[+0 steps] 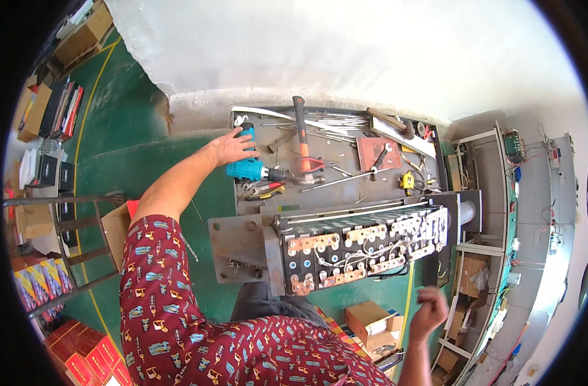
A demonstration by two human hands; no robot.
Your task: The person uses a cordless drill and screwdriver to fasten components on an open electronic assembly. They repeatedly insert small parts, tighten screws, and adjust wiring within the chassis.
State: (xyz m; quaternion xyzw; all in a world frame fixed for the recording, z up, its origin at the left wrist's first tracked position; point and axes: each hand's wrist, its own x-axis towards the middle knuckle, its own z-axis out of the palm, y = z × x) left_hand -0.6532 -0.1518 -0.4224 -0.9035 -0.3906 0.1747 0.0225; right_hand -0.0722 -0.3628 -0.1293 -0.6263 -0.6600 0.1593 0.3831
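My left hand (232,147) reaches out with spread fingers at the handle of a teal cordless drill (245,169), which lies on the grey metal workbench (332,192). Whether the fingertips touch the handle is hard to tell. To the right of the battery pack's near end, my right hand (431,312) is held in a loose fist; anything inside it is hidden. Between my arms sits the long battery pack (364,241), its black cells joined by copper bars (313,242) and crossed by thin white wires. A metal plate (233,241) with loose screws sticks out at its left.
On the bench lie a hammer (300,132), red pliers (310,162), a wrench (381,156), a yellow tape measure (407,181) and a wooden-handled mallet (397,122). A metal rack (499,186) stands right. Boxes (371,325) sit on the green floor, with a trolley frame (81,225) at left.
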